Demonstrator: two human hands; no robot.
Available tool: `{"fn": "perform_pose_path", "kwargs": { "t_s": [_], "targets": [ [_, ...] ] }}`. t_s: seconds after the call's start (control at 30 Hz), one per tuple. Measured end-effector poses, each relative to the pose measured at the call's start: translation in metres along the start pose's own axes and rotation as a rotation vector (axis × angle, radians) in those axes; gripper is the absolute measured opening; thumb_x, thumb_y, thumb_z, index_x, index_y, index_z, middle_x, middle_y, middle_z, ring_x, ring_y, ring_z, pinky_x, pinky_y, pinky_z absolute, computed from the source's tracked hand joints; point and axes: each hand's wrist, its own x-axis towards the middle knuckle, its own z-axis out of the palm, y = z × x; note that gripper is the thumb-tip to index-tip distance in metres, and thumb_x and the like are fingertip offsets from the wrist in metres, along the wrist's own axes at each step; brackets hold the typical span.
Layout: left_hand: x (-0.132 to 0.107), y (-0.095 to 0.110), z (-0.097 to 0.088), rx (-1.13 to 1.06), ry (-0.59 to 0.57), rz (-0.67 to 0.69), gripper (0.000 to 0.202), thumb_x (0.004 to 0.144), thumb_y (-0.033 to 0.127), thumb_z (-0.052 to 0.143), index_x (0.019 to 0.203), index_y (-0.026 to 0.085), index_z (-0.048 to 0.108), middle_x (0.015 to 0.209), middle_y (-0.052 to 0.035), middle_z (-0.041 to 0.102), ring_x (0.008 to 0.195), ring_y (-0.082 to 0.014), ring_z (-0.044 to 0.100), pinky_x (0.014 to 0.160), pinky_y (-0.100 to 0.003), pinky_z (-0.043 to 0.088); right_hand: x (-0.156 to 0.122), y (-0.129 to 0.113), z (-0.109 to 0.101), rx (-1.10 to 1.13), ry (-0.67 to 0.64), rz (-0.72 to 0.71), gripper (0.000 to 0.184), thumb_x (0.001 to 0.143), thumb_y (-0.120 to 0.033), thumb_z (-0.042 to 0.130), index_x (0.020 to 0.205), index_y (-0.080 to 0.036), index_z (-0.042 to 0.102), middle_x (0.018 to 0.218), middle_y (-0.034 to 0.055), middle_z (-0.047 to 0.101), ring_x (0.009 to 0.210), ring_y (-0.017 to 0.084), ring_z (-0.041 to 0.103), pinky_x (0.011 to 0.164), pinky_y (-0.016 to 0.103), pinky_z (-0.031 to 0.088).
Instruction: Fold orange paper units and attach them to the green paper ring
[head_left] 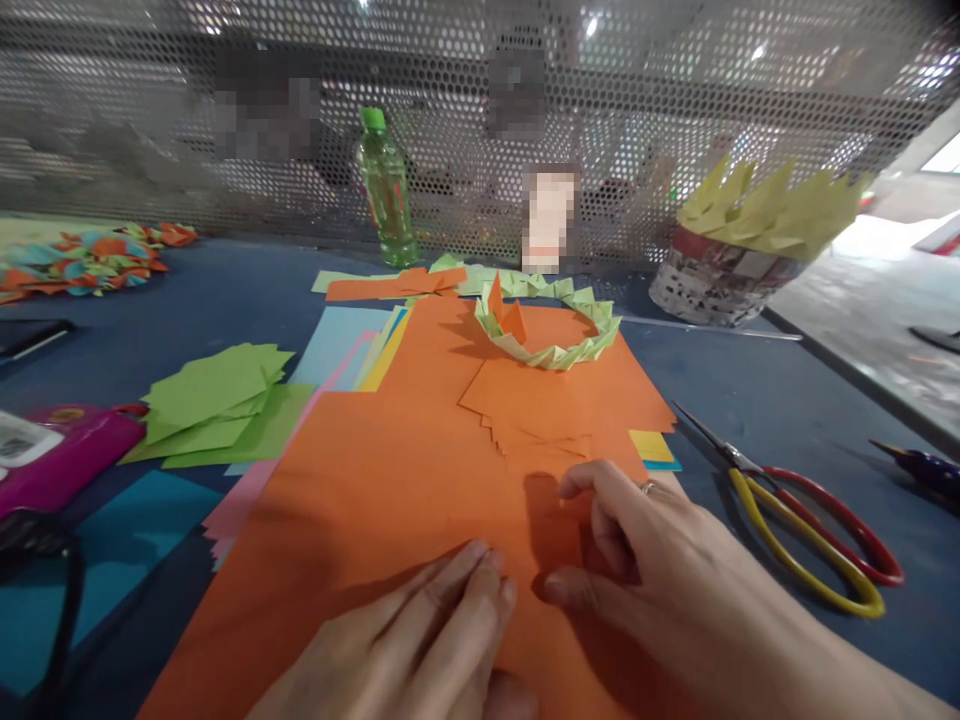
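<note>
My left hand [427, 640] rests low on a large orange sheet of paper [360, 480], its fingers pressed together against orange paper. Whether a separate small piece lies beneath those fingertips I cannot tell. To the right, my right hand [630, 550] hovers just over the orange paper with thumb and forefinger apart and nothing visible between them. Small orange paper squares [525, 395] lie loosely stacked beyond my hands. Past them a ring of interlocked folded pale-green paper [562, 352] includes upright orange pieces [508, 312].
Scissors [795, 520] with red and yellow handles lie at right, near a dark-handled pointed tool [926, 468]. Green paper squares [217, 395] and a magenta item [71, 455] are left. Behind stand a green bottle [388, 195] and a papered tub [727, 275] against a perforated metal screen.
</note>
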Motion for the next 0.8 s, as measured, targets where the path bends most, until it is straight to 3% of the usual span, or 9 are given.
{"fn": "perform_pose_path", "kwargs": {
  "t_s": [0.2,0.4,0.63,0.8],
  "targets": [
    [0.003,0.001,-0.007,-0.017,-0.037,0.035,0.026,0.101,0.024,0.05,0.096,0.014,0.073,0.105,-0.0035,0.079,0.092,-0.0179,0.075,0.08,-0.026,0.061,0.002,0.003,-0.005,0.022,-0.032,0.002,0.033,0.074,-0.029,0.081,0.086,-0.025,0.05,0.057,-0.0112,0.052,0.049,0.012,0.052,0.049,0.024,0.032],
    [0.001,0.005,-0.012,-0.025,-0.089,-0.07,0.024,0.101,0.022,0.05,0.101,0.012,0.072,0.104,-0.0045,0.078,0.097,-0.0195,0.074,0.086,-0.029,0.061,0.004,0.004,-0.005,0.062,-0.088,0.047,0.03,0.075,-0.029,0.079,0.084,-0.024,0.05,0.055,-0.0117,0.051,0.046,0.01,0.049,0.047,0.023,0.031],
    [0.007,0.009,-0.016,-0.019,-0.032,-0.112,0.027,0.1,0.025,0.051,0.093,0.012,0.074,0.099,-0.0057,0.078,0.092,-0.0193,0.075,0.085,-0.027,0.062,0.008,-0.015,0.011,-0.062,0.098,0.086,0.038,0.071,-0.047,0.08,0.089,-0.026,0.054,0.056,-0.0085,0.053,0.053,0.018,0.056,0.056,0.029,0.034],
    [0.008,0.005,-0.017,-0.038,-0.071,-0.052,0.025,0.099,0.019,0.052,0.092,0.01,0.074,0.097,-0.0067,0.079,0.095,-0.022,0.075,0.081,-0.03,0.064,0.004,-0.012,0.01,-0.053,0.087,0.063,0.044,0.071,-0.049,0.081,0.097,-0.027,0.053,0.06,-0.008,0.055,0.054,0.017,0.056,0.055,0.028,0.035]
  ]
}}
